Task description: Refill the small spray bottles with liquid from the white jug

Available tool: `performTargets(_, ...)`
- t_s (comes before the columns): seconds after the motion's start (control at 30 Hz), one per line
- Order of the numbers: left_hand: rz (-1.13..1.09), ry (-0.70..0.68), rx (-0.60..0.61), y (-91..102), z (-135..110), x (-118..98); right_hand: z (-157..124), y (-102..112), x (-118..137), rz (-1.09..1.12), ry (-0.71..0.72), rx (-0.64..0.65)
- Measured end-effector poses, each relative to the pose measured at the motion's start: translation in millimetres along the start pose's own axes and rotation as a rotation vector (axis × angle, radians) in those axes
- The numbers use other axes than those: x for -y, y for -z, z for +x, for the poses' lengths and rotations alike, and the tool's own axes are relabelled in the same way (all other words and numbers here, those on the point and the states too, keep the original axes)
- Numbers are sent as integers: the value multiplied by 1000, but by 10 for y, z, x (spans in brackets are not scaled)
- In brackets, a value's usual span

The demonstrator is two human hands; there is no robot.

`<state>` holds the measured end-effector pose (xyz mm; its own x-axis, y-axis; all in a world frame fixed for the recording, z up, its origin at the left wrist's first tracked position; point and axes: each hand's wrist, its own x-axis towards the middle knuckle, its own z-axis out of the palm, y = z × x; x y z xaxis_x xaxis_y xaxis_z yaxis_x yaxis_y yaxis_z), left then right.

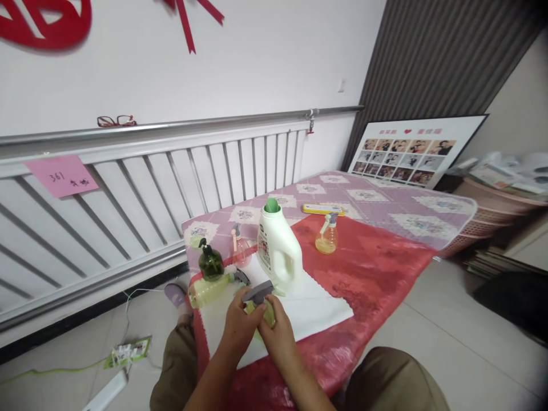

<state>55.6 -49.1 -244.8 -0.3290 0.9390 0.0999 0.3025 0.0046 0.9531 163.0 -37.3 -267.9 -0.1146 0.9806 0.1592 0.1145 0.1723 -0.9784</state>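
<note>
Wall side: a white radiator [220,174] runs behind the work. In front of you, the bench [449,212] wears a purple floral cover [366,195], with a red sheet [372,274] spread over the nearer part. Beyond the far right end leans a photo board [402,149]. On the red sheet, right before you, lies a white cloth [317,314].

Largest container: a white jug [278,251], upright on the cloth just beyond your hands, handle to the right.

Your left hand [238,325] and right hand [275,326] meet over the near part of the cloth, both wrapped round a yellow-green spray bottle [268,315], its head up. Fingers curl about the neck and upper body; the lower body is mostly hidden, so you cannot tell whether it touches the cloth.

To the left, a pale yellow-green bottle [209,291] lies on its side, head towards your hands. Just behind it stands a dark green pump bottle [211,264]. An amber bottle [326,242] stands on the red sheet, right of the jug and apart from it, yellow liquid low inside. A pink bottle [242,253] stands between pump bottle and jug.

Smaller: a yellow-edged flat box [323,210] behind the amber bottle; a gray spray head [259,292] on the held bottle; a green piece [272,204] in the jug's mouth
</note>
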Motion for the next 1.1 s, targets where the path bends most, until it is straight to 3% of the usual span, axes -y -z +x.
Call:
performTargets(0.3, -65, -148, 236, 123, 87, 69, -27, 198, -199, 97, -14, 129)
performTargets(0.47, -81, -153, 326, 172, 130, 72, 209, 433, -216, 168, -50, 145)
performTargets(0.57, -151, -134, 370, 160, 147, 97, 392, 535, -70, 159, -33, 266)
performTargets(0.87, -490, -79, 271, 40, 80, 152, 669, 535, 414, 107, -14, 739)
performTargets(1.1, -504, -68, 251, 2, 39, 170, 761, 500, 468, 46, 16, 880)
